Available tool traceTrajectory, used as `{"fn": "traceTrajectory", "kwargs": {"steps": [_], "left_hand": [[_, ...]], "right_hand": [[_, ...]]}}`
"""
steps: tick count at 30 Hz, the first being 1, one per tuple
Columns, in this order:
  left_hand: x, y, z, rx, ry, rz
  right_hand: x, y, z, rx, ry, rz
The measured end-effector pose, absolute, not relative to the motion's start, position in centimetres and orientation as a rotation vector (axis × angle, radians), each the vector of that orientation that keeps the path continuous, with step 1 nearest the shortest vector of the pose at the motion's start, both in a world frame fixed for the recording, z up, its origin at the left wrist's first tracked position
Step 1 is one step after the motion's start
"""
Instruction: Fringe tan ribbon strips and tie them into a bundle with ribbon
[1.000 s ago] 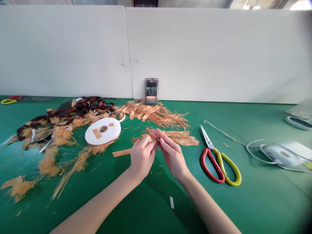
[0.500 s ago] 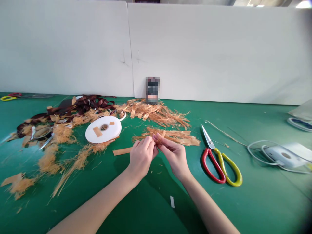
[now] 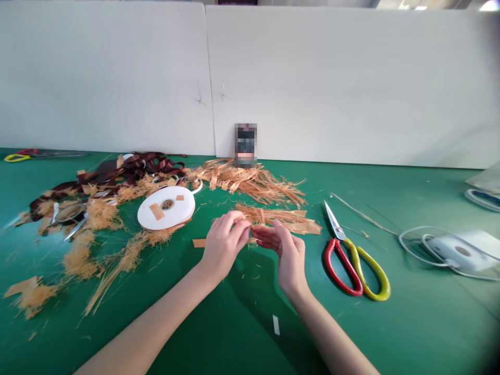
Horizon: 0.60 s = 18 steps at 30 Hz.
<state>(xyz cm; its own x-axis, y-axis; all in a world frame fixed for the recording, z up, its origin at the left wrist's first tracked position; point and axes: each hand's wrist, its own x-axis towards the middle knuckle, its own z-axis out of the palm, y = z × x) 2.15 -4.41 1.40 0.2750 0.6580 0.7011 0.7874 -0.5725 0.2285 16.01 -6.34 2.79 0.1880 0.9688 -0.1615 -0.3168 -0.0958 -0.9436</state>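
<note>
Orange ribbon fibres point(image 3: 246, 227) pinched by the left hand point(image 3: 223, 247) (right hand point(image 3: 288, 254) half open just beside it)

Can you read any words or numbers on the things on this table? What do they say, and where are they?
No words or numbers can be read.
The dark upright package by the wall is too blurred to read.
The white spool and the scissors show no writing I can see.

Left forearm point(image 3: 156, 325), right forearm point(image 3: 332, 333) bare, slim, tapering to 2 bare hands: left hand point(image 3: 223, 246), right hand point(image 3: 289, 258); fingers point(image 3: 267, 235) long, thin.
</note>
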Motion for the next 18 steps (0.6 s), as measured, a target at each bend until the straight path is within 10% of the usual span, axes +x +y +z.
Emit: {"fn": "traceTrajectory", "kwargs": {"steps": [18], "left_hand": [[1.5,-2.0,3.6,-2.816,-1.704,-1.614]], "right_hand": [[17.5,-5.4,5.9,-1.003,-1.026,1.774]]}}
